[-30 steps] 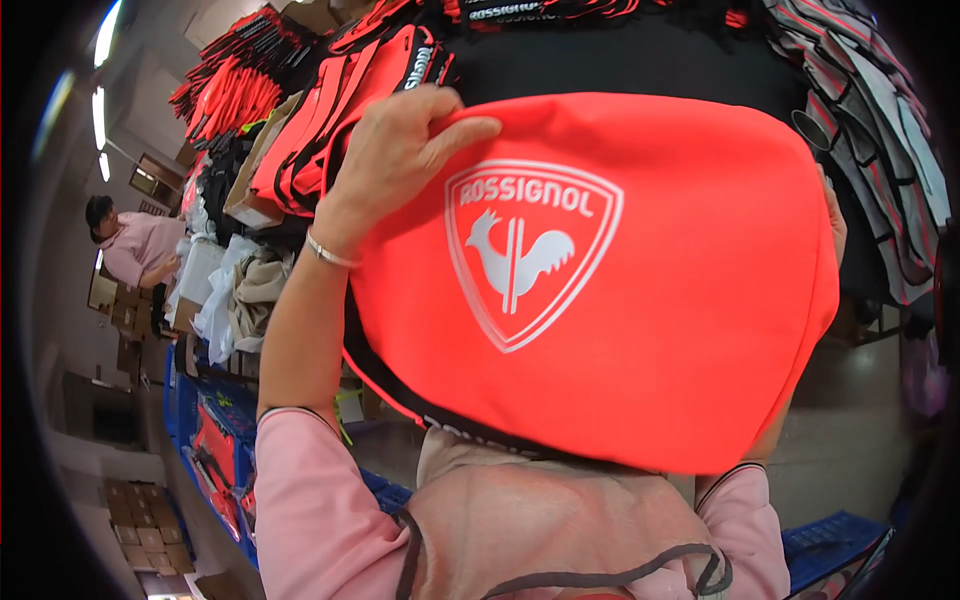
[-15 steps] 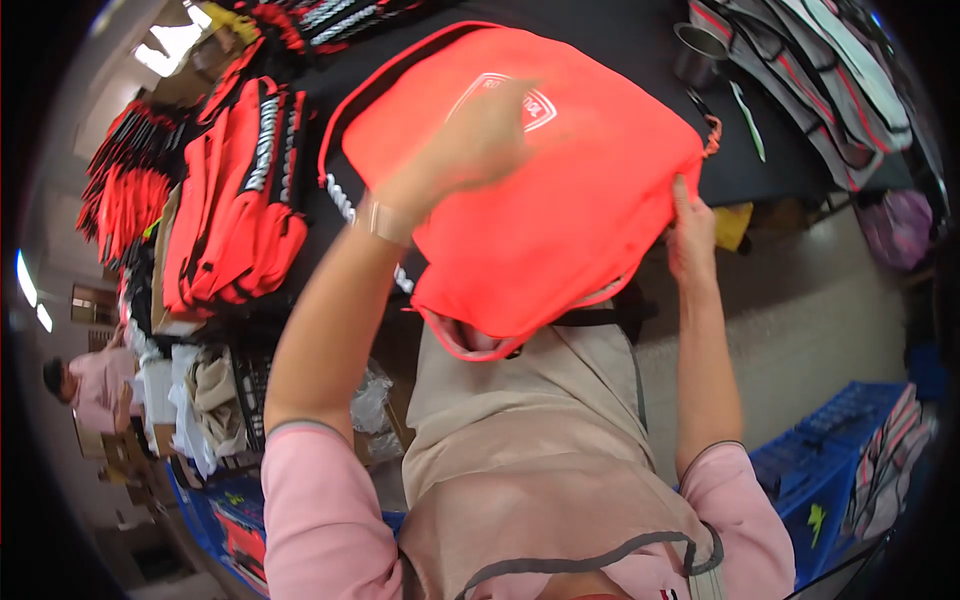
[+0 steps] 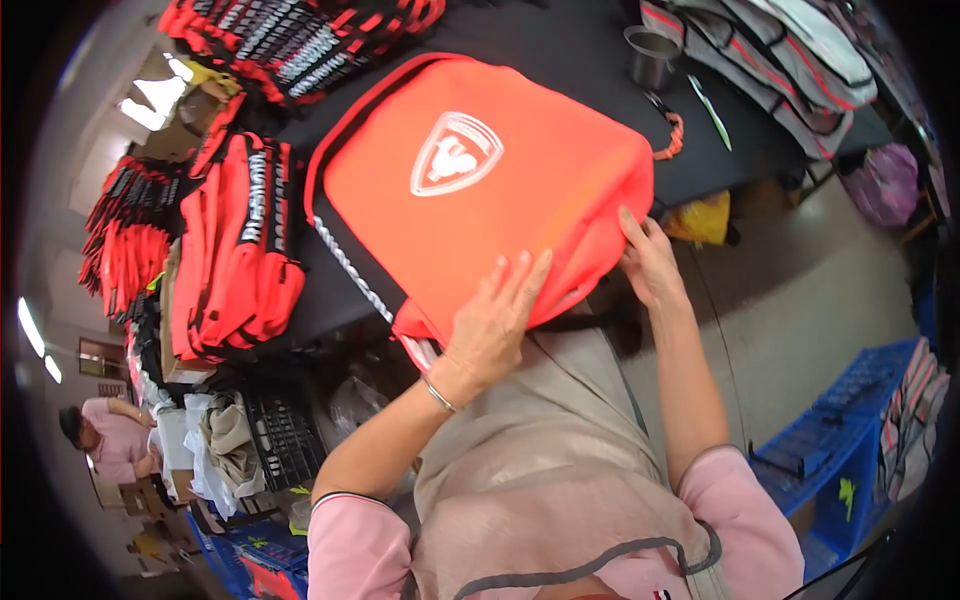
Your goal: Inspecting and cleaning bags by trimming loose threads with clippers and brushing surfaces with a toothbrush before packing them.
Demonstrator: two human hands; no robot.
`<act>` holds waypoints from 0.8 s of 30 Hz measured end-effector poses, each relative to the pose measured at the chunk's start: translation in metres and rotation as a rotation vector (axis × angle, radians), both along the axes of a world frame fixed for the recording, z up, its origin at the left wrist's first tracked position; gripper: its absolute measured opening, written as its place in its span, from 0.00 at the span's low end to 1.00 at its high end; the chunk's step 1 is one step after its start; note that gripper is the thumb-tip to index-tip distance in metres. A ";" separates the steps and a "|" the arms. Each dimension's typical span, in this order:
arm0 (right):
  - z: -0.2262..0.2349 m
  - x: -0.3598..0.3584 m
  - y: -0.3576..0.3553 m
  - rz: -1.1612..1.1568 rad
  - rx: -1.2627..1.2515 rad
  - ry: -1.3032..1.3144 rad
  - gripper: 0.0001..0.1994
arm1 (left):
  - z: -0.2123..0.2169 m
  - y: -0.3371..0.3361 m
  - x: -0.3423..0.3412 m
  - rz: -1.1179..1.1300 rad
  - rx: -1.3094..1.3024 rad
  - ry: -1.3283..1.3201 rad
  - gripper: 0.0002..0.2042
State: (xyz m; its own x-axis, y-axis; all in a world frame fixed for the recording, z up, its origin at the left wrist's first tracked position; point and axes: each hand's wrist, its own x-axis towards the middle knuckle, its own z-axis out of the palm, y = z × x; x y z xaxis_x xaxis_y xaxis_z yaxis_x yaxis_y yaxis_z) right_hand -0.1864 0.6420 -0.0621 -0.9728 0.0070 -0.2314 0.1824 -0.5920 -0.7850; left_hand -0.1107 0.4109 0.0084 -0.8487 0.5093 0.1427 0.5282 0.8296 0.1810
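Observation:
A bright red fabric bag (image 3: 400,200) with a white shield emblem lies on the black table. Dark trim and a white-patterned strap run along its left side. My left hand (image 3: 497,320) rests on the near part of its front, fingers stretched out and a thin bracelet at the wrist. On the bag's near right edge, my right hand (image 3: 650,260) pinches the fabric; some of its fingers are hidden behind the cloth. The near edge of the bag reaches my beige apron (image 3: 560,440).
Red pieces (image 3: 235,250) are stacked at the left, and black-and-red straps (image 3: 300,45) lie beyond. Farther right are a metal cup (image 3: 655,60), a coiled orange cord (image 3: 672,140), a green-white pen-like tool (image 3: 712,115) and grey bags (image 3: 770,60). Blue crates (image 3: 840,440) stand lower right.
My left hand has come down from the emblem to the bag's near part, fingers now spread. The bag sits slightly lower and farther left in view, with its emblem uncovered.

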 end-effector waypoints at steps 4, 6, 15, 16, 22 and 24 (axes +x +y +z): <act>0.034 -0.001 0.007 0.103 -0.209 0.051 0.24 | 0.011 -0.006 0.005 -0.026 0.129 0.123 0.43; 0.083 -0.002 0.000 0.038 -0.095 0.214 0.22 | 0.026 -0.004 0.006 -0.094 0.309 0.211 0.42; 0.290 0.021 -0.123 -0.139 0.980 1.166 0.15 | 0.034 0.002 0.003 0.178 0.995 0.754 0.16; 0.295 0.028 -0.142 0.057 0.907 1.154 0.12 | 0.030 0.004 0.006 0.221 1.059 0.746 0.16; 0.213 0.058 -0.249 0.440 1.196 1.615 0.07 | -0.061 0.013 0.052 0.384 1.522 0.144 0.16; 0.163 0.071 -0.264 0.722 1.296 1.627 0.07 | -0.105 0.006 0.079 0.429 1.201 -0.052 0.16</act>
State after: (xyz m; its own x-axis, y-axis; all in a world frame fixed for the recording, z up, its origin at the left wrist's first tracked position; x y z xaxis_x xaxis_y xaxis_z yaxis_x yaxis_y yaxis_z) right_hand -0.1149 0.3785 0.1007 -0.1685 -0.9075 0.3848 -0.9690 0.0810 -0.2334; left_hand -0.0312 0.4173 -0.0967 -0.9310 -0.2315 0.2824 0.2289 0.2324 0.9453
